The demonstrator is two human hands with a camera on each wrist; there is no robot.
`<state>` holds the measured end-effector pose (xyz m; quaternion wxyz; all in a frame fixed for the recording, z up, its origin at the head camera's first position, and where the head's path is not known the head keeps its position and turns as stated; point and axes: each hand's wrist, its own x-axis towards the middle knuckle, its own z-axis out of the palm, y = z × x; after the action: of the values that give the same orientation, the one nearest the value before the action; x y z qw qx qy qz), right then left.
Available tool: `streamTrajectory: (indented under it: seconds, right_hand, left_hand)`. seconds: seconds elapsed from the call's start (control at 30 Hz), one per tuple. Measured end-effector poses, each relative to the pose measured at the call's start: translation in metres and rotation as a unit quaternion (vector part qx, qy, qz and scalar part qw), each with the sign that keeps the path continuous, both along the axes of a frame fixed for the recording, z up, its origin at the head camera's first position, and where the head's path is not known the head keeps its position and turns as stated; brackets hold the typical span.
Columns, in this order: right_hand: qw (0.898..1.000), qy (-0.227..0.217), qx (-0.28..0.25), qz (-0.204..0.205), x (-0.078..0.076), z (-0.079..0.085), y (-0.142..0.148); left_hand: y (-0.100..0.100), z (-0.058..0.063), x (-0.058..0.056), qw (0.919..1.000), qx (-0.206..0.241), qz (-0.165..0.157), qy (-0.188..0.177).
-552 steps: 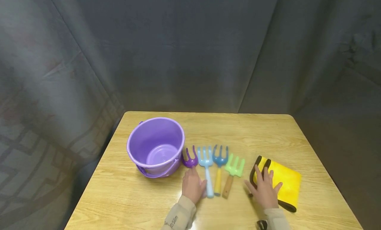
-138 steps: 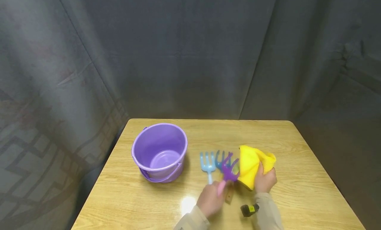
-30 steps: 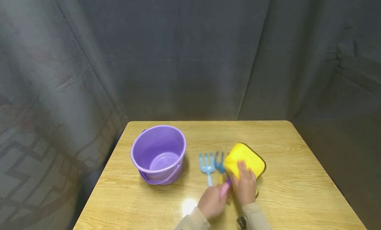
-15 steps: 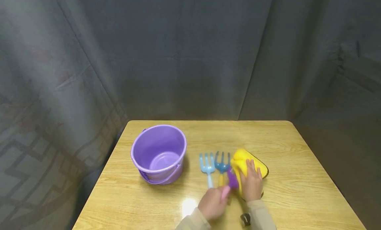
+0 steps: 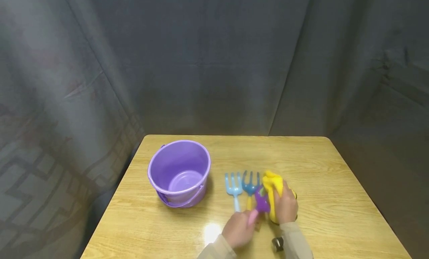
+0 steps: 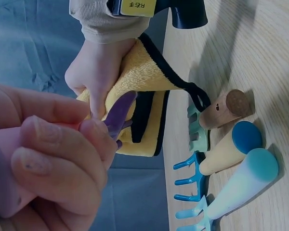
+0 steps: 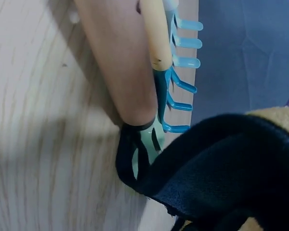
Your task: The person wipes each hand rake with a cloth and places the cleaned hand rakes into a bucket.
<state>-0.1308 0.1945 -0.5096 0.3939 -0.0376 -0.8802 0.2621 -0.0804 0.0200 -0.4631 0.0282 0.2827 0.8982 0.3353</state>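
My left hand (image 5: 238,229) grips the pink handle of a small purple hand fork (image 5: 262,203), its head raised to the right. My right hand (image 5: 286,205) holds a bunched yellow cloth (image 5: 272,184) with black edging against the fork's head; in the left wrist view, cloth hides most of the tines. Below them on the table lie a light blue hand fork (image 5: 234,190), a blue one with a yellow handle (image 5: 250,188), and a green fork (image 6: 197,132) with a wooden handle, mostly covered in the head view. A black loop of the cloth hangs by that wooden handle (image 6: 225,109).
A purple bucket (image 5: 189,197) stands at the left of the wooden table (image 5: 301,151), its handle folded down in front. Grey curtain (image 5: 214,65) hangs behind the table. A black wrist strap piece (image 5: 277,244) sits at my right wrist.
Earlier the purple fork lay beside the bucket and the cloth lay folded at right. Over the last second, the spread cloth has been bunched around the fork's head, uncovering more of its purple base.
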Motion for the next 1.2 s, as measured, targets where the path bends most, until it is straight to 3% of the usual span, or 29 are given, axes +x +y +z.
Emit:
streamTrajectory:
  seconds: [0.1, 0.2, 0.37, 0.47, 0.57, 0.7, 0.8, 1.0, 1.1, 1.2]
  right_hand:
    - [1.000, -0.011, -0.017, -0.004, 0.000, 0.005, 0.001]
    - [1.000, -0.007, -0.026, -0.011, -0.002, 0.008, 0.004]
    - [0.998, -0.022, -0.051, -0.023, -0.003, 0.011, 0.011]
    - [0.993, -0.054, -0.103, -0.035, -0.003, 0.016, 0.016]
    - [0.978, -0.087, -0.179, -0.060, -0.004, 0.021, 0.020]
    - [0.950, -0.111, -0.280, -0.079, -0.005, 0.027, 0.025]
    - [0.922, -0.117, -0.362, -0.065, -0.005, 0.029, 0.026]
    - [0.840, -0.096, -0.534, -0.021, -0.006, 0.033, 0.021]
    - [0.813, -0.097, -0.574, -0.004, -0.006, 0.035, 0.017]
    - [0.785, -0.115, -0.608, 0.021, -0.005, 0.037, 0.013]
  left_hand:
    - [-0.001, 0.001, 0.000, 1.0000, -0.002, -0.002, 0.004]
    - [-0.001, 0.002, 0.000, 0.9999, 0.008, 0.003, -0.014]
    - [-0.002, 0.000, -0.003, 0.9935, 0.057, 0.031, -0.094]
    - [-0.004, -0.001, -0.007, 0.9922, 0.064, 0.032, -0.102]
    - [-0.008, -0.001, -0.013, 0.9936, 0.060, 0.028, -0.091]
    - [-0.015, 0.000, -0.021, 0.9932, 0.062, 0.048, -0.085]
    - [-0.019, 0.002, -0.026, 0.9932, 0.066, 0.056, -0.078]
    - [-0.020, 0.009, -0.030, 0.9911, 0.109, 0.035, -0.067]
    - [-0.019, 0.012, -0.031, 0.9883, 0.130, 0.032, -0.073]
    - [-0.018, 0.015, -0.031, 0.9817, 0.155, 0.037, -0.104]
